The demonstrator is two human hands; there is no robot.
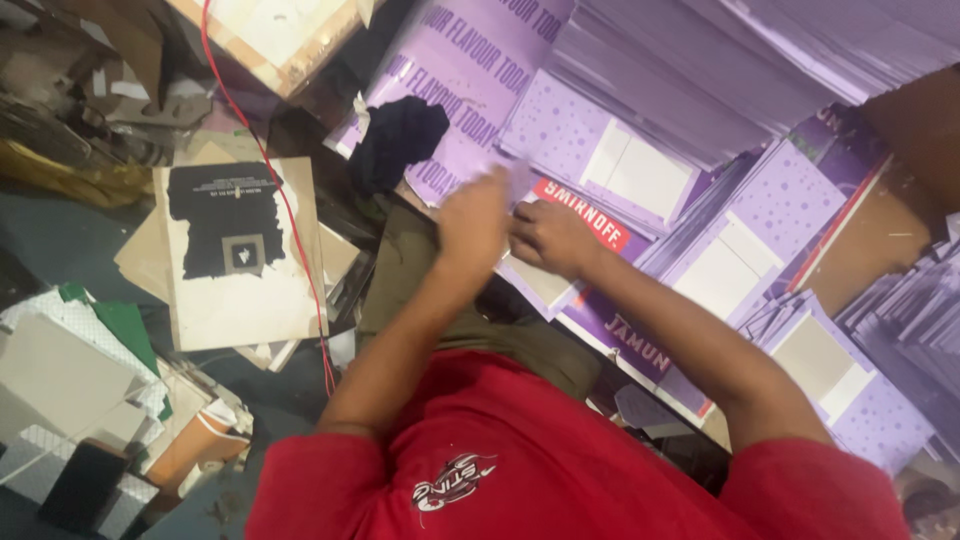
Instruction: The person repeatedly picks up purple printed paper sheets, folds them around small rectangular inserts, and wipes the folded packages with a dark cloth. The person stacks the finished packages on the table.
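Nearest the camera was the person's red shirt [560, 470], and from it both bare forearms reached forward to meet over a purple printed card [560, 285] lying flat on a spread of similar sheets.

The left hand [473, 225] was raised and blurred, its fingers curled loosely. A pale scrap seemed to show at its tips, but I could not tell whether it gripped anything. The right hand [550, 238] lay flat with its fingers spread and pressing on the card beside a red printed strip [583, 222], holding nothing.

The card looked light, thin and fairly stiff, with a smooth printed face that would likely slide on the sheets beneath it. It would probably crease if bent, so an edge or corner seemed the best place to lift it, with the flat of a hand to keep it steady.

Just beyond the hands lay a dark cloth [398, 140] on another purple sheet. Farther right rose tall stacks of purple cards [700, 90], crowding the space. To the left sat a brown board with a black patch [240, 255], crossed by a red cable [290, 220], among loose cardboard scraps [90, 90].
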